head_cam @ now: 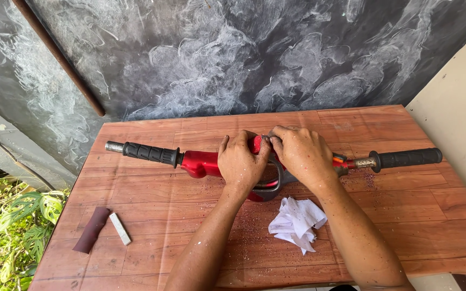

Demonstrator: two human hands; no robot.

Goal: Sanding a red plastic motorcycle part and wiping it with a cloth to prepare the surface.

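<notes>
Forearms come in from the near edge, both flecked with pale dust. Left hand point(241, 160) curled closed over the middle of a red motorcycle handlebar cover point(203, 163), palm down, pinning it to the wooden table point(384, 226). Right hand point(304, 153) closed too, fingertips pinched at the top of the cover just beside the left thumb; whether a scrap of abrasive sits under them, cannot tell. Handlebar assembly lies across the far half of the table, left black grip point(149, 153) pointing left, right black grip point(408, 158) pointing right, loose wires near the right one. Crumpled white paper towel point(297, 222) just near of the hands. Brown sandpaper strip point(91, 230) and small white block point(120, 228) lie near-left, well apart. Fine reddish dust scattered on the wood. Looks like mid-sanding or rubbing of the red paint; next stroke needs steady left-hand hold while the right works the curved surface evenly.
</notes>
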